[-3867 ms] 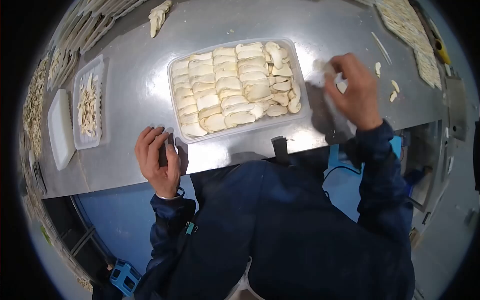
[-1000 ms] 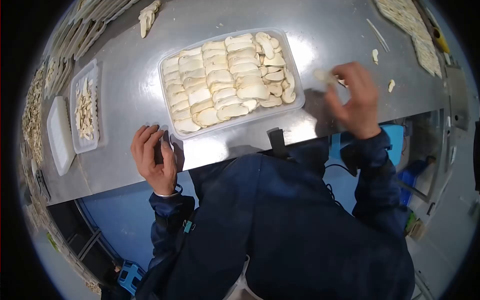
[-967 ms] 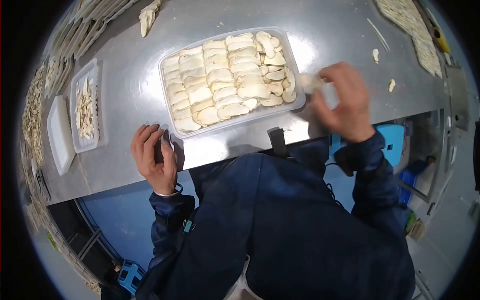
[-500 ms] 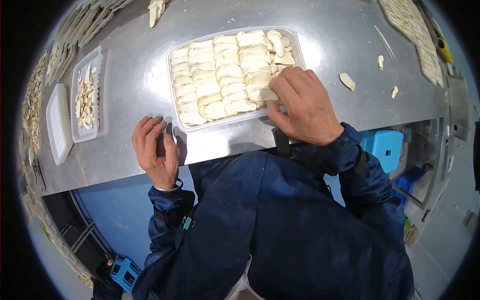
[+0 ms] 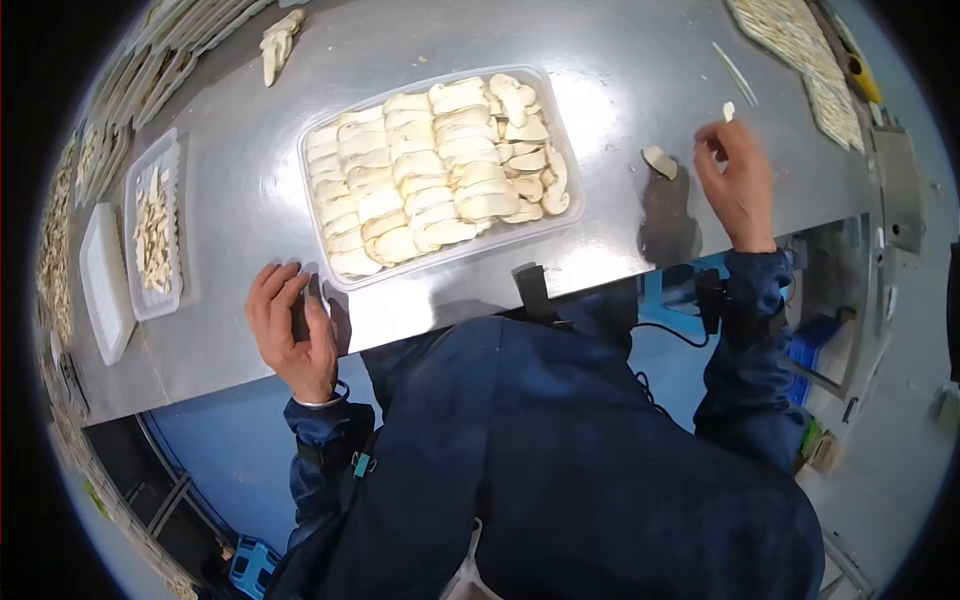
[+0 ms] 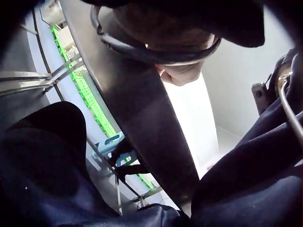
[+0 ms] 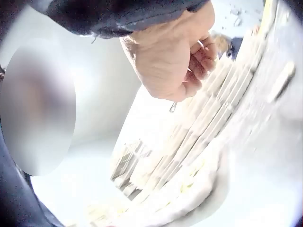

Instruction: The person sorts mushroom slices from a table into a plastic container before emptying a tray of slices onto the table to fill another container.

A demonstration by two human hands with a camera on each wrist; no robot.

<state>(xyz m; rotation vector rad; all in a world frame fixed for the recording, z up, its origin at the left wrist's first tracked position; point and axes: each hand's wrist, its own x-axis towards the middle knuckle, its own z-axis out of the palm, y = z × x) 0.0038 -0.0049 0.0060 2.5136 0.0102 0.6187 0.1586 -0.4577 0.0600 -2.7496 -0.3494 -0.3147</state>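
A clear plastic tray (image 5: 440, 262) holds overlapping pale mushroom slices (image 5: 405, 170), laid in neat rows and more loosely at its right end. My left hand (image 5: 290, 325) rests at the table's front edge beside the tray's lower left corner, fingers loosely bent with nothing between them. To the right, my right hand (image 5: 740, 185) is over the table, its fingers loosely curled and no item visible in them. A small mushroom piece (image 5: 728, 112) lies just past its fingertips. One mushroom slice (image 5: 660, 162) lies between that hand and the tray. In the right wrist view the right hand (image 7: 173, 64) shows curled fingers.
On the left stand a tray of mushroom scraps (image 5: 155, 235) and a white tray (image 5: 105, 285). Stacked trays (image 5: 130, 70) fill the back left. A mushroom clump (image 5: 280, 45) lies behind. Mushroom-filled trays (image 5: 800, 65) line the back right, near a thin white strip (image 5: 735, 73).
My right hand, pinching a slice a second ago, reached over the tray's right end, then moved right, off the tray. The slice no longer shows in it. My left hand stays put.
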